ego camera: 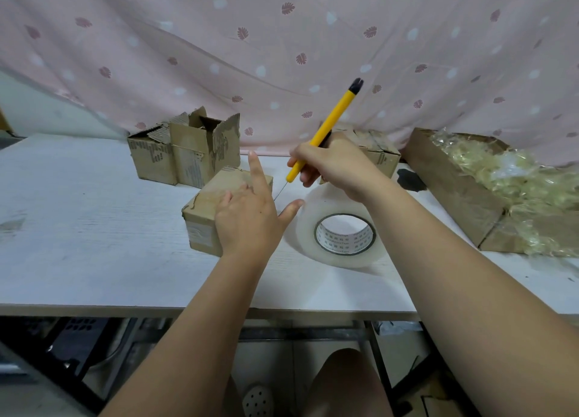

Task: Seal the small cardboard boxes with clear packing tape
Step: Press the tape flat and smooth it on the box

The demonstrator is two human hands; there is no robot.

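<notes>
Holds down the small cardboard box [205,208] at mid-desk [78,228] with the left hand [247,219], fingers [255,172] spread, index lifted. Grips a yellow utility knife [326,128] in the right hand [332,166], fingers [308,177] curled round the handle, blade angled down beside the roll of clear packing tape [338,231], just right of the box.

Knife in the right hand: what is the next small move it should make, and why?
Probably lower the blade into the gap between box and roll, to cut any tape stretched there. The right hand grips the knife with the blade out, aimed at that gap; the left hand presses on the box. I cannot make out the clear strip itself.
</notes>
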